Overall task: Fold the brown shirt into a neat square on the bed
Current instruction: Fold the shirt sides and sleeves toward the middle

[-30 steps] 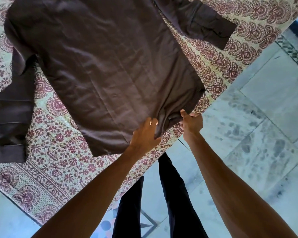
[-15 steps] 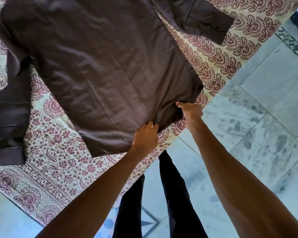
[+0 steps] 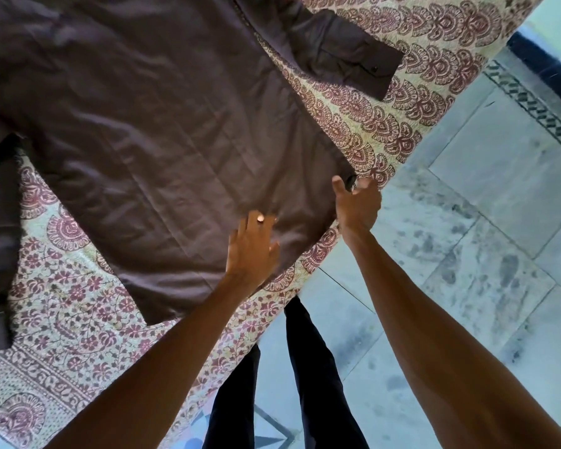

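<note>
Both hands have released the flat, unfolded brown shirt (image 3: 162, 131).

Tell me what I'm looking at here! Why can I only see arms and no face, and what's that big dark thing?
The camera sits on a person's head and looks down, so you see only their arms and legs. The big dark thing is a brown shirt spread flat on a bed covered by a patterned bedsheet. The left hand rests flat on the shirt near its bottom edge. The right hand is at the shirt's corner, fingers loosely open, not clearly gripping. Nothing is folded yet.
</note>
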{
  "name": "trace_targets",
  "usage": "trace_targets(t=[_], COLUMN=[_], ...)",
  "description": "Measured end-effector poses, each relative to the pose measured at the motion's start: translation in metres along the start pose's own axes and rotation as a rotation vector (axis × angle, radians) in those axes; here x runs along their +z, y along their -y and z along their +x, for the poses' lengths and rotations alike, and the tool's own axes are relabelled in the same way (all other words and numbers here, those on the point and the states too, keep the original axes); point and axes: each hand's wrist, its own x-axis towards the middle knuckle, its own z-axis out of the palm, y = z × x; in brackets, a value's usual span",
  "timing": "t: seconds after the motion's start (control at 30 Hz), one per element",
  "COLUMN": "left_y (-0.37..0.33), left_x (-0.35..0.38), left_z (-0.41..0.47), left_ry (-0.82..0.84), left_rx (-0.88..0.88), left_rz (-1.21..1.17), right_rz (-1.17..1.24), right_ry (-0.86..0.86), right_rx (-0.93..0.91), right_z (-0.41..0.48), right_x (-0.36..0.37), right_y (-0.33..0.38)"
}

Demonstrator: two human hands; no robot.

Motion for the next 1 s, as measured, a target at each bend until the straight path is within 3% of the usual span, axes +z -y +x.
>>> trace_targets(t=[0.17, 0.47, 0.57, 0.67, 0.77, 0.9, 1.0], left_y=[-0.01, -0.024, -0.023, -0.016, 0.002, 0.016, 0.028], left_x=[0.001, -0.001, -0.005, -0.015, -0.025, -0.041, -0.063], left_z=[0.021, 0.035, 0.045, 0.062, 0.084, 0.109, 0.146], left_ry=[0.056, 0.331, 0.439, 0.29, 0.146, 0.409, 0.344], left_rx=[0.037, 0.224, 0.133, -0.041, -0.244, -0.263, -0.268], left_rz=[0.076, 0.003, -0.29, -0.523, -0.49, -0.46, -0.54], right_rz=[-0.276, -0.435, -0.462, -0.49, -0.484, -0.47, -0.439], right_ry=[-0.009, -0.111, -0.159, -0.072, 0.032, 0.147, 0.19], right_rx=[-0.212, -0.155, -0.311, -0.475, -0.521, -0.564, -0.606], right_z=[0.028, 0.042, 0.047, 0.054, 0.066, 0.078, 0.094], right_x=[0.002, -0.001, 0.001, 0.005, 0.007, 0.013, 0.027], right_y=[0.01, 0.011, 0.03, 0.053, 0.078, 0.12, 0.151])
